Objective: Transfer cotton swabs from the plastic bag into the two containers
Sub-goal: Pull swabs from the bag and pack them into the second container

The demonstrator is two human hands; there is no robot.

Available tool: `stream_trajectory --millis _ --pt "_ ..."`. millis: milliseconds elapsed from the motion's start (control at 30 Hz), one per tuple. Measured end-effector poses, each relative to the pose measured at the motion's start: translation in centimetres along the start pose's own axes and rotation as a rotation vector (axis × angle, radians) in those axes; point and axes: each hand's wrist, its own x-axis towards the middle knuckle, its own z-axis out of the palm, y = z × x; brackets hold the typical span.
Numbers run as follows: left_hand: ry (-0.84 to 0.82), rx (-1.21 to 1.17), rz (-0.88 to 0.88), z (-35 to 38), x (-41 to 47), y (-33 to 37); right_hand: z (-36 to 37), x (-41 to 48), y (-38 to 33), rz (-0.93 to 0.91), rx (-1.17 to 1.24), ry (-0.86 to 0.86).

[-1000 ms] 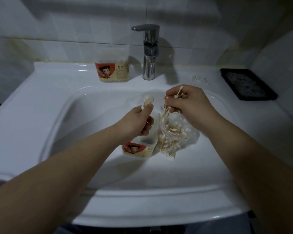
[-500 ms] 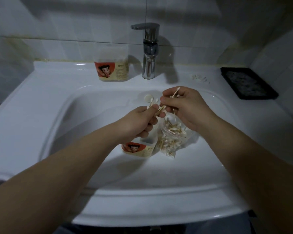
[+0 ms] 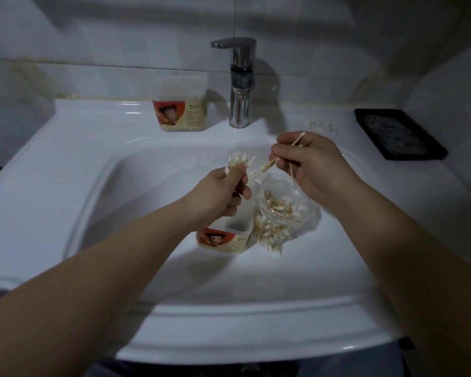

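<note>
A person is standing at a white sink (image 3: 65,164) in a dim room with pale tiled walls. A shiny metal tap (image 3: 238,85) is standing at the back of the sink, in the middle.

The left hand (image 3: 223,191) is closing around a small bunch of swabs (image 3: 238,161), and their white tips are sticking up above the fingers. The right hand (image 3: 314,167) is pinching a few more swabs (image 3: 286,152) between thumb and fingers. These are lying slantwise, with one tip poking up past the hand and the other ends pointing toward the left hand. Both hands are hovering over the basin, close to each other.

Below them, a clear plastic bag (image 3: 280,210) is lying in the basin with many swabs inside it. Touching its left side, a small open box (image 3: 223,238) with a red cartoon label is sitting in the basin, right under the left hand. What is inside it is too hard to see.

A second box (image 3: 181,107) with the same label is sitting on the back ledge, to the left of the tap. A few loose white bits (image 3: 321,126) are lying on the ledge to the right of the tap. A black tray (image 3: 399,133) is resting on the far right corner of the counter.
</note>
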Motion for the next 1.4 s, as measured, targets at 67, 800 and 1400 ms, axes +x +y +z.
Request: stream_trajectory --millis 67,800,1400 --pt "0.063 -0.057 -0.012 0.1 0.0 0.2 -0.1 -0.1 -0.2 0.014 -0.001 -0.018" --pt "0.040 0.053 -0.097 -0.7 -0.1 0.4 -0.2 0.0 0.8 0.047 -0.196 -0.013" --pt "-0.075 0.060 0.067 -0.3 -0.5 0.4 -0.2 0.4 1.9 0.062 -0.371 -0.068"
